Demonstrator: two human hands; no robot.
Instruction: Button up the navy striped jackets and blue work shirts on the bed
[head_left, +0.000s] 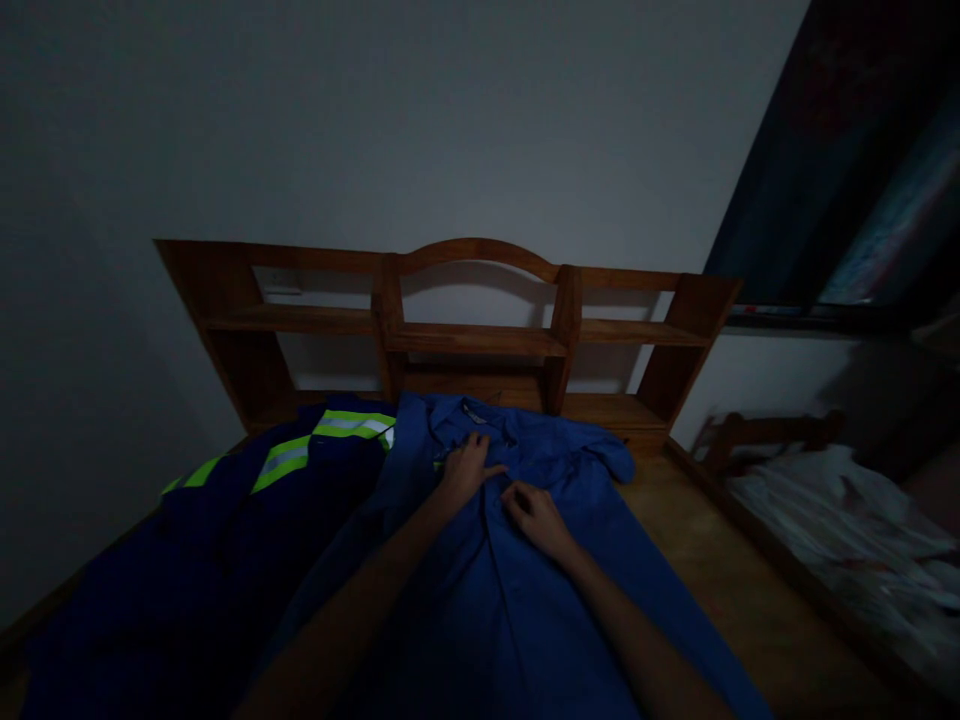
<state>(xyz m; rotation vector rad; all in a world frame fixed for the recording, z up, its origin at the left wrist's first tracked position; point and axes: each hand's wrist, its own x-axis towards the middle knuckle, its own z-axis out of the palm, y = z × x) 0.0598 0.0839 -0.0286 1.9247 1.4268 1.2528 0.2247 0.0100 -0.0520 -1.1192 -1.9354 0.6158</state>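
A blue collared work shirt point(480, 600) lies spread out, front side up, with its collar toward the wooden shelf unit. A pale label shows inside the neck. My left hand point(466, 472) rests on the shirt front just below the collar, thumb spread away from the fingers. Slightly lower and to the right, my right hand point(536, 515) has its fingers curled in a pinch at the front opening edge. Any button or fastener between the fingertips is too dark and small to make out.
Left of the shirt lies a dark navy work garment point(300, 530) with yellow-green reflective bands. A wooden shelf headboard point(480, 342) stands against the wall behind. On the right are a wooden bed edge point(787, 570), white plastic bags point(847, 510) and a dark window point(795, 180). The light is dim.
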